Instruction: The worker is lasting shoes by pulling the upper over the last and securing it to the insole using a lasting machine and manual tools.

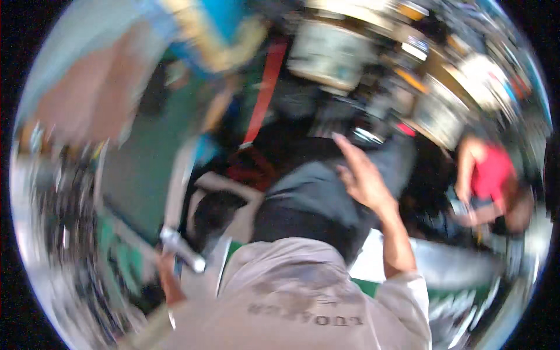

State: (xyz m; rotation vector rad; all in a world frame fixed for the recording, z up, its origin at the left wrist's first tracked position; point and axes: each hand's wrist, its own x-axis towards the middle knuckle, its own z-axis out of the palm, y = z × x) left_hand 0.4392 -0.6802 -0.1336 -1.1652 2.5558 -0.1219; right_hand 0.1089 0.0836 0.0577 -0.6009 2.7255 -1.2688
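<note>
While the left hand point(166, 269) grips a silvery cylindrical tool point(182, 249), its long axis slants down-right. The right hand point(361, 175) hovers open-fingered and empty above dark fabric point(309, 204), well apart from the tool.

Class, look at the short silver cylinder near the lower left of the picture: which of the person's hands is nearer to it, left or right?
Left. The left hand sits right at the silver cylinder, apparently gripping it, though blur hides the fingers. The right hand is raised, open, far to the right over dark machinery.

The person wears a pale grey-beige shirt point(303, 291) with short sleeves and dark printed lettering.
</note>
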